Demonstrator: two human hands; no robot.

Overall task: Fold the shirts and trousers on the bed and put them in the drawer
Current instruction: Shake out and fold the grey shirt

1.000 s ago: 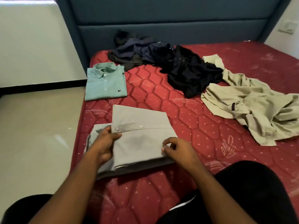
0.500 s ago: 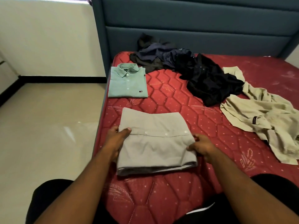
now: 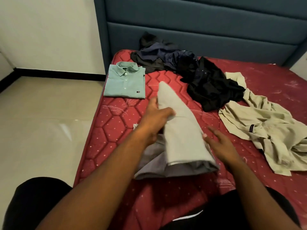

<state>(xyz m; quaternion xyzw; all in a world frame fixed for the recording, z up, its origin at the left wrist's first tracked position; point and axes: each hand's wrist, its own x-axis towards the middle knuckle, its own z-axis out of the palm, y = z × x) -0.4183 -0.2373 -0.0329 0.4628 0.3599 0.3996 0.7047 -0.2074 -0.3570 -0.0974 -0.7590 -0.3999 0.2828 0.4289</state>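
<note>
A folded grey shirt [image 3: 182, 136] is tipped up on edge above the red mattress [image 3: 116, 130], its far end raised. My left hand [image 3: 156, 120] grips its left side, thumb over the cloth. At the shirt's right edge my right hand [image 3: 217, 141] is blurred, its fingers straight and touching the cloth. A folded green shirt [image 3: 125, 82] lies flat near the mattress's left edge. Unfolded clothes lie behind: a dark navy pile [image 3: 159, 57], a black garment [image 3: 211, 85] and a beige garment [image 3: 269, 128].
A blue padded headboard [image 3: 199, 27] stands behind the bed. Pale tiled floor [image 3: 41, 130] lies to the left, with a white wall and a dark skirting. My dark-clad knees are at the bottom of the view.
The grey shirt lay flat with both hands at its sides; now my left hand has lifted and turned it on edge, and my right hand's fingers have straightened.
</note>
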